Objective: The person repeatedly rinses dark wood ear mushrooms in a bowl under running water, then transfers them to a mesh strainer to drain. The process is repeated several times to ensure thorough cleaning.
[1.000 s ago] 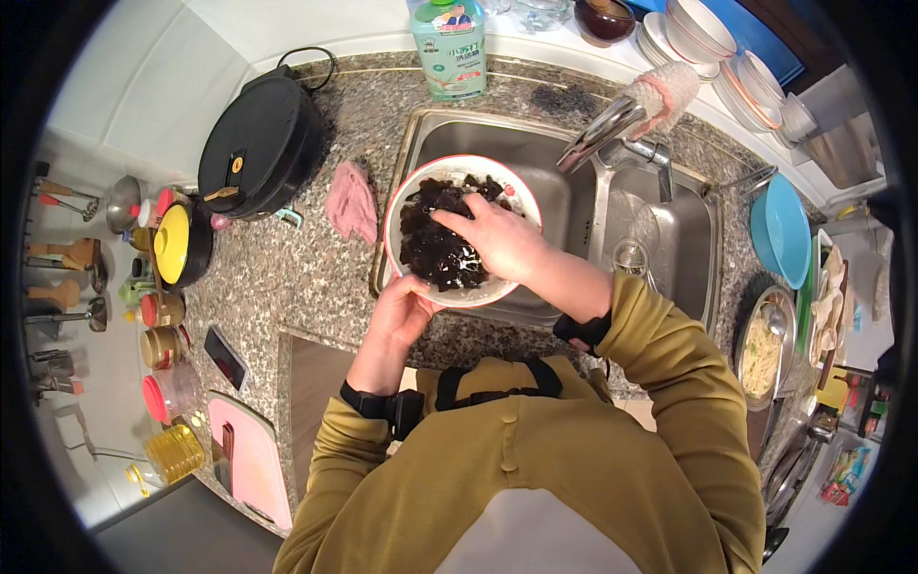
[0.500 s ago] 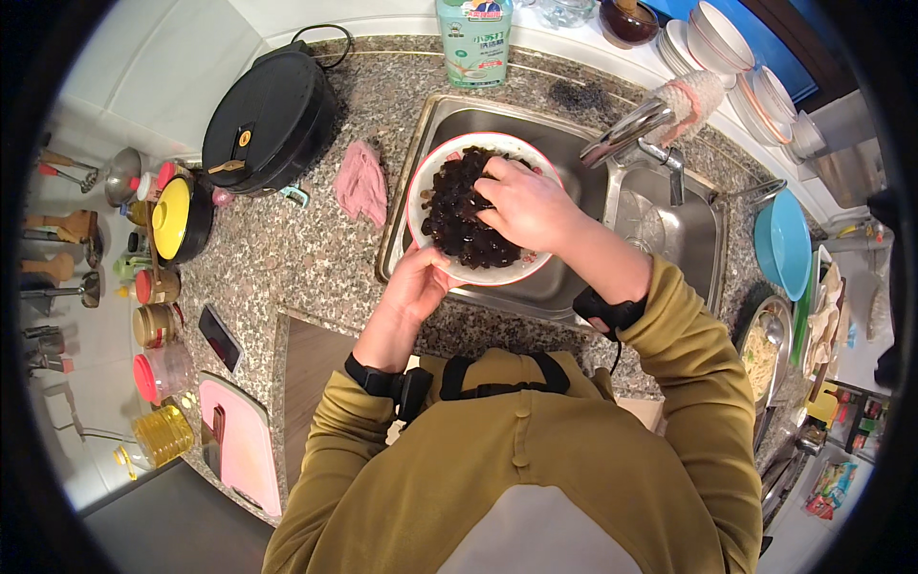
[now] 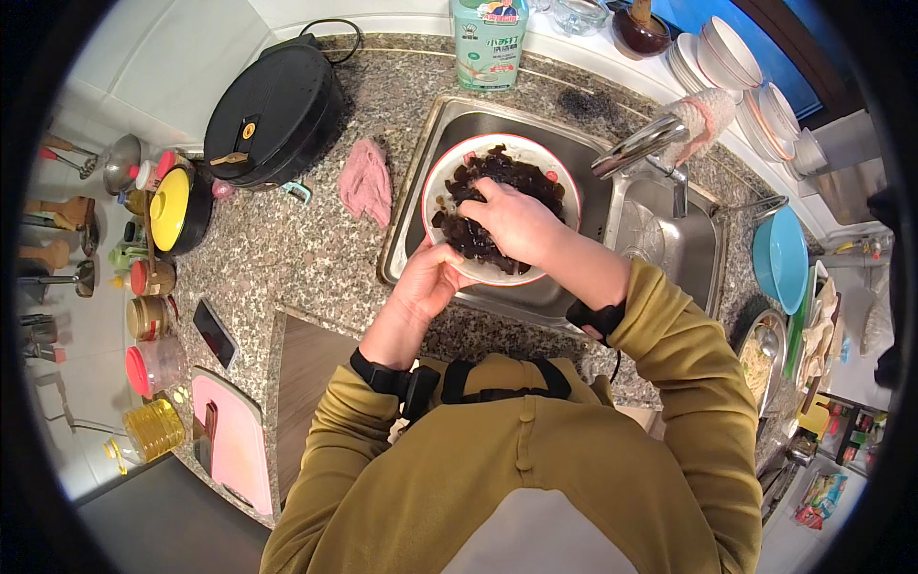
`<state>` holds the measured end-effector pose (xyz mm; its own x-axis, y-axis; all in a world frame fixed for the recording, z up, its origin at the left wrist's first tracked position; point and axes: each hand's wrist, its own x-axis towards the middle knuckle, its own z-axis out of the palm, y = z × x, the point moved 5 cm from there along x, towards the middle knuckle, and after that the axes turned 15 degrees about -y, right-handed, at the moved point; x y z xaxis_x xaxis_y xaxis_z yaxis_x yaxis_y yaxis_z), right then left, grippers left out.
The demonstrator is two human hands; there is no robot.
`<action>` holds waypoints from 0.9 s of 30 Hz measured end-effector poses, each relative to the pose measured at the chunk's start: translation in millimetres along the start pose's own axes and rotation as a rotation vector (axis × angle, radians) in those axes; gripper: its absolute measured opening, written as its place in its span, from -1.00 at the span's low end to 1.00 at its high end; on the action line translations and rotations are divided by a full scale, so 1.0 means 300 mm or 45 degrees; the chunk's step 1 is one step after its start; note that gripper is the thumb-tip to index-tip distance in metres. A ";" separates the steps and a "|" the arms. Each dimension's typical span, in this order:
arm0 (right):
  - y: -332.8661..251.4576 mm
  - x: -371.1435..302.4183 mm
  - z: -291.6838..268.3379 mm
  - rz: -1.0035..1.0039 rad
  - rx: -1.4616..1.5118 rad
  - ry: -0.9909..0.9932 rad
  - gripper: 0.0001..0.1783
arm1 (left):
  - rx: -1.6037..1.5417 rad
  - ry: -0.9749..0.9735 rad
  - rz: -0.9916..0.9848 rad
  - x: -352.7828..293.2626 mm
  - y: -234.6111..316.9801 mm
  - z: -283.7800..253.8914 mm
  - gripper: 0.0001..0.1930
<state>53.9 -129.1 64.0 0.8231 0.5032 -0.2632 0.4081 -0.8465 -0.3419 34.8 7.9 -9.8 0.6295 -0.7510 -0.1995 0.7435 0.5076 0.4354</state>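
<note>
A white bowl with a red rim [image 3: 435, 182] is over the left basin of the steel sink [image 3: 400, 225]. Dark, wet pieces that look like wood ear mushrooms [image 3: 521, 175] fill much of it. My left hand [image 3: 430, 279] grips the bowl's near left edge, thumb on the rim and the other fingers partly hidden beneath. Inside the bowl, my right hand [image 3: 516, 226] has its fingers curled down into the mushrooms; its fingertips are hidden among them.
The faucet [image 3: 639, 145] reaches over the sink right of the bowl. A pink cloth [image 3: 365, 182] and a black round appliance [image 3: 277, 115] are on the left counter. Behind the sink stands a green detergent bottle [image 3: 488, 48]; a blue basin [image 3: 780, 258] is at right.
My right hand has shifted toward the near left of the bowl, and the mushrooms lie differently, with more showing at the far right. The bowl appears slightly farther right as the view shifts.
</note>
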 end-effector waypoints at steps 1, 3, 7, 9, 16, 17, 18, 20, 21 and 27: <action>0.005 0.000 -0.009 -0.029 0.011 0.047 -0.74 | 0.009 0.000 0.008 0.002 0.000 0.004 -0.28; 0.022 -0.002 -0.028 -0.017 0.105 0.062 -0.80 | 0.053 0.011 0.015 0.001 0.002 0.012 -0.31; 0.029 -0.002 -0.082 0.046 0.164 0.079 -0.78 | 0.137 0.026 0.024 -0.005 0.011 0.014 -0.36; 0.028 0.000 -0.111 0.102 0.208 0.150 -0.70 | 0.096 0.015 0.021 -0.001 0.016 0.008 -0.35; 0.007 -0.018 -0.159 0.036 0.085 0.158 -0.63 | -0.010 0.004 0.010 0.000 0.028 -0.003 -0.32; 0.014 -0.022 -0.151 0.067 0.118 0.049 -0.60 | 0.000 0.029 0.015 -0.004 0.030 -0.003 -0.31; 0.006 -0.033 -0.159 0.027 0.080 0.107 -0.54 | 0.041 0.018 0.027 -0.006 0.032 0.003 -0.34; -0.006 -0.050 -0.161 0.019 -0.007 0.161 -0.38 | 0.121 -0.028 0.059 -0.008 0.039 0.020 -0.38; -0.005 -0.048 -0.149 0.052 -0.027 0.088 -0.09 | 0.131 0.001 0.038 -0.008 0.039 0.021 -0.36; 0.016 0.012 -0.082 0.143 -0.006 -0.099 0.14 | 0.046 -0.063 0.038 0.003 0.037 0.040 -0.27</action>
<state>68.5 -135.7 83.5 0.8307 0.4170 -0.3688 0.3170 -0.8989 -0.3024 40.9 7.9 5.4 0.6388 -0.7561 -0.1422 0.7151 0.5153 0.4724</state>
